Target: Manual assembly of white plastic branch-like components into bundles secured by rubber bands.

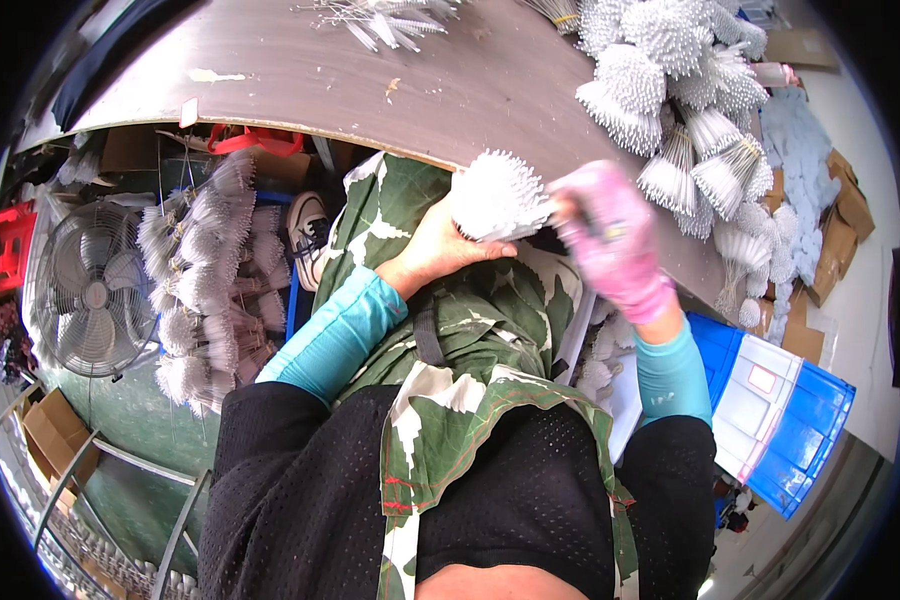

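Observation:
My bare left hand (442, 247) is closed around a bundle of thin white stems (500, 198) with small rounded tips. The tips face up, over my lap at the table's edge. Beside the bundle, on its right, is my right hand (615, 240) in a pink glove with bare fingertips. Its fingers are curled and pinched near the bundle's side, partly smeared by motion; what they hold cannot be made out. A green and white patterned apron (470, 335) covers my lap beneath both hands.
The brown tabletop (450, 90) carries loose white stems (390, 20) and a heap of tied bundles (670, 90). At left are a fan (95, 290) and hanging bundles (205, 270). To the right stand a blue and white crate (770, 400) and cardboard boxes (840, 230).

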Tool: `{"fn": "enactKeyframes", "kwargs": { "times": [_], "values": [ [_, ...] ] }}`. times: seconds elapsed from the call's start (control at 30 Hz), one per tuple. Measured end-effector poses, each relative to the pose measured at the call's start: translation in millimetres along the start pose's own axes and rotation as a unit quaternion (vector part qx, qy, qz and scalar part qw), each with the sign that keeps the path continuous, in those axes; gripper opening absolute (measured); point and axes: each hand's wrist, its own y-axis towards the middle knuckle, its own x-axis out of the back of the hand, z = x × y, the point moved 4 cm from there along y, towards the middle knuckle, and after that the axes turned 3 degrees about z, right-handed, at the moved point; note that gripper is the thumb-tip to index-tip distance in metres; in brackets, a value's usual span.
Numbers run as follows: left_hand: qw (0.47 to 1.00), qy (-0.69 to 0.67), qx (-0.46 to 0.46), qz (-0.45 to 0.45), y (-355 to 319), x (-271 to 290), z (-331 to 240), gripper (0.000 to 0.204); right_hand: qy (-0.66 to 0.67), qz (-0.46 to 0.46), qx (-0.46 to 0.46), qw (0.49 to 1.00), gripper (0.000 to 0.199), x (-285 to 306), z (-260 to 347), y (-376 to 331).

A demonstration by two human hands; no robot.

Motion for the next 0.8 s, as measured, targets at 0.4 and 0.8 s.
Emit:
{"fn": "enactKeyframes", "kwargs": {
  "times": [0.4, 0.8],
  "values": [
    [1.000, -0.019, 0.013, -0.019, -5, 3, -10, 0.058, 0.576, 0.000, -0.066, 0.814, 0.008, 18, -70, 165],
    [0.993, 0.100, 0.000, -0.066, -5, 6, -8, 0.061, 0.453, 0.094, -0.340, 0.819, 0.030, -11, -58, 101]
  ]
}}
